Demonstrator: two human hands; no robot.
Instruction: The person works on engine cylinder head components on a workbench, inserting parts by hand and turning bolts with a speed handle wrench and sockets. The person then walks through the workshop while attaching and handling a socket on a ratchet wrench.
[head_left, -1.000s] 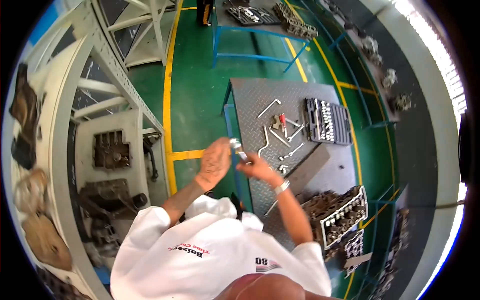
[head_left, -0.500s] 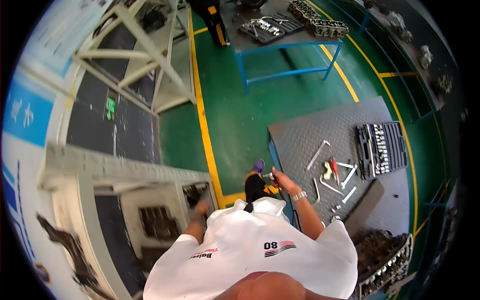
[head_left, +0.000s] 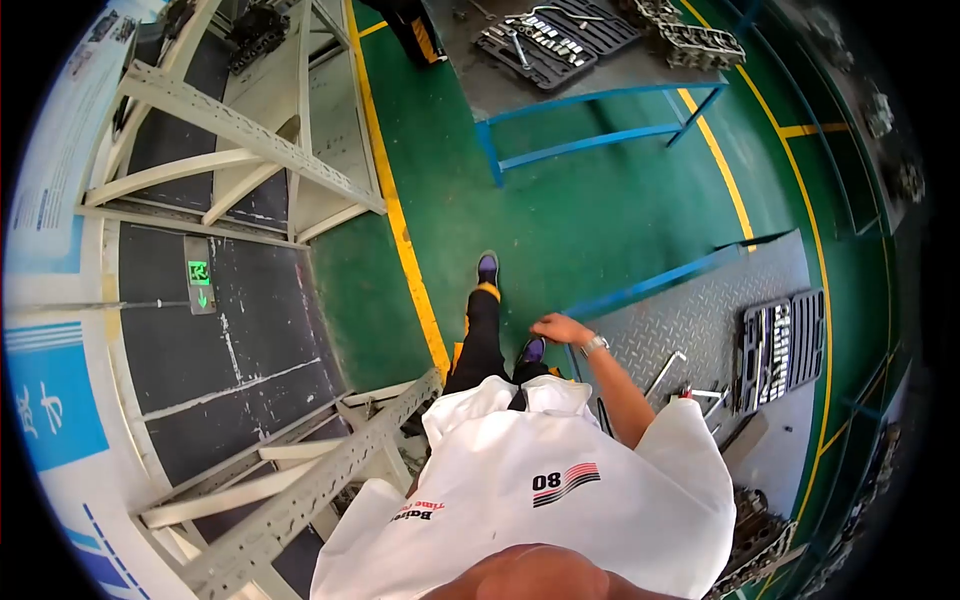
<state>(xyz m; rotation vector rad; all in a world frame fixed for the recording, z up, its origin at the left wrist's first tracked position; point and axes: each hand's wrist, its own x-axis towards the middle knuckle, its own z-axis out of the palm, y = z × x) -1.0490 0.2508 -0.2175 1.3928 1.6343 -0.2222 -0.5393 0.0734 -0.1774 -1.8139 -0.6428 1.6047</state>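
Observation:
My right hand [head_left: 562, 328] hangs beside the near corner of a workbench with a patterned steel top [head_left: 645, 335]. Its fingers are curled; whatever they hold is hidden from this angle. A watch [head_left: 595, 344] is on that wrist. On the bench, to the right of the hand, are an L-shaped wrench [head_left: 664, 372], other hand tools partly behind my sleeve, and an open socket set case [head_left: 768, 357]. My left hand is out of sight, behind my shirt and the rack.
A pale metal rack [head_left: 300, 490] stands close on my left, and another frame [head_left: 240, 130] is further ahead. Ahead right is a blue-legged table [head_left: 600, 98] bearing an open tool case [head_left: 540, 50] and cylinder heads [head_left: 700, 45]. An engine part [head_left: 755, 545] sits at lower right.
I have stepped forward, and the view has turned. A metal tool end showed at my right hand before; now it is hidden. My left hand has dropped out of view beside the left rack.

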